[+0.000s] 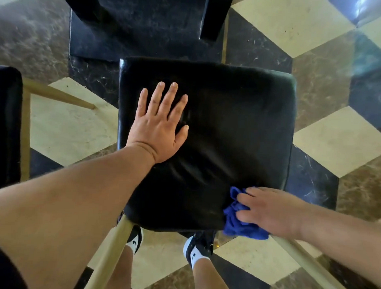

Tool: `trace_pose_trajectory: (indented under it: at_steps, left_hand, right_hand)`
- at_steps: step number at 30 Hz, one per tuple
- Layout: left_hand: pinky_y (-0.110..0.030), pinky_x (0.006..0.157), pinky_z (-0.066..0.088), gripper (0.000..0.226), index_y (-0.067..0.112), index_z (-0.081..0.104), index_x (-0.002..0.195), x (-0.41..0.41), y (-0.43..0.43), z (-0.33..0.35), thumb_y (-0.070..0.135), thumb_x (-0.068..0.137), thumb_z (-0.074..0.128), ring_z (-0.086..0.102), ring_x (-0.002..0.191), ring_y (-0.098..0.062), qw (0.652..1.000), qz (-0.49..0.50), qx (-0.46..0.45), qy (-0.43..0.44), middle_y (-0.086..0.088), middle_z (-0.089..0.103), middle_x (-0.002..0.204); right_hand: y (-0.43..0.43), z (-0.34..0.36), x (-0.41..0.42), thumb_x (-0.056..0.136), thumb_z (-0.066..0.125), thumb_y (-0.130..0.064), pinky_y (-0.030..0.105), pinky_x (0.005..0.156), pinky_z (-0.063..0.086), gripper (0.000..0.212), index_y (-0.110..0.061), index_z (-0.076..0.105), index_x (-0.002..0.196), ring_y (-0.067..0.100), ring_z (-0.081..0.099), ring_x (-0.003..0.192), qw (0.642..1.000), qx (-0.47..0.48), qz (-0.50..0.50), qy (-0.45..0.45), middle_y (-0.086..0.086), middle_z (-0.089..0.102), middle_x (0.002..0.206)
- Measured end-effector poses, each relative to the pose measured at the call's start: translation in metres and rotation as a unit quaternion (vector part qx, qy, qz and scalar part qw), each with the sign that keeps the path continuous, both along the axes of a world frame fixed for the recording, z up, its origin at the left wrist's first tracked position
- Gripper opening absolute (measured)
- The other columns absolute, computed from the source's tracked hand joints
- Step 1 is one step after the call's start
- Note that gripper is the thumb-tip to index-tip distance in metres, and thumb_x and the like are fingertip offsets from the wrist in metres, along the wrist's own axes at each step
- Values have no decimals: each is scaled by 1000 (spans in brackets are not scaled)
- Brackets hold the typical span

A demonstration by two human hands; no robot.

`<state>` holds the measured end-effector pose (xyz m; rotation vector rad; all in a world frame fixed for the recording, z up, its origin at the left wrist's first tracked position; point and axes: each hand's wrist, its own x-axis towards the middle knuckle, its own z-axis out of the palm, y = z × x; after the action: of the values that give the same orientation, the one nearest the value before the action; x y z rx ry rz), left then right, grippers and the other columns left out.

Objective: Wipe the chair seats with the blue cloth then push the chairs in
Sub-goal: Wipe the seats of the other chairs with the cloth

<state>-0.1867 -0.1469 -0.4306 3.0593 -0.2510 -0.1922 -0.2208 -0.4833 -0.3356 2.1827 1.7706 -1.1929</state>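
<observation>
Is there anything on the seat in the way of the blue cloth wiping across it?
Only the left hand, pressed flat and open on the seat's left half. The blue cloth sits under the right hand at the near right corner. The rest of the black seat shows nothing else lying on it.

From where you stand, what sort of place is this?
Probably a dining area in a home or cafe: a padded black chair seat, a second chair beside it, and a polished marble floor in a cube pattern.
</observation>
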Motion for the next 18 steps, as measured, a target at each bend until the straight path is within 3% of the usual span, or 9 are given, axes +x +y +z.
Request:
trace_pose_trajectory:
  at_steps: [3,7,10,12,15,18]
  left_hand:
    - [-63,131,1,75,19,16,168,1,1,-1,61,106,25,2,164,-38,1000,1,2,-4,-14,7,178]
    - [-64,130,2,75,18,17,168,1,1,-1,60,106,26,2,163,-39,1000,6,5,-5,-15,6,178]
    - [-64,130,2,76,18,18,168,1,1,-2,60,106,28,3,163,-39,1000,10,7,-8,-15,7,178]
    - [-63,130,1,76,18,19,168,1,0,-2,60,105,29,3,163,-38,1000,9,7,-9,-15,7,178]
    - [-63,130,2,76,18,20,168,1,0,-1,59,105,31,4,163,-39,1000,10,3,-10,-15,9,178]
    - [-64,130,3,76,18,21,168,2,0,0,59,105,31,6,163,-39,1000,8,3,-12,-15,11,177]
  right_hand:
    - [-42,6,16,72,86,-18,32,65,51,38,-31,52,85,18,49,83,1000,-13,-3,-20,-7,53,93]
    - [-33,3,17,75,86,-20,36,70,56,36,-29,56,92,20,50,84,999,-27,5,-29,-4,55,97]
    - [17,-3,9,63,89,-24,36,70,55,42,-27,61,94,24,53,82,999,14,-36,-20,-1,56,97]
    - [66,-11,-3,70,82,-20,39,76,56,38,-23,63,102,27,55,85,997,70,-35,-23,4,57,102]
    - [147,-22,-23,85,60,-12,43,73,52,16,-17,65,99,32,57,84,984,153,-90,-27,10,60,100]
    - [213,-31,-42,89,58,-10,47,80,51,16,-14,67,102,36,58,93,976,165,-139,-18,13,61,105]
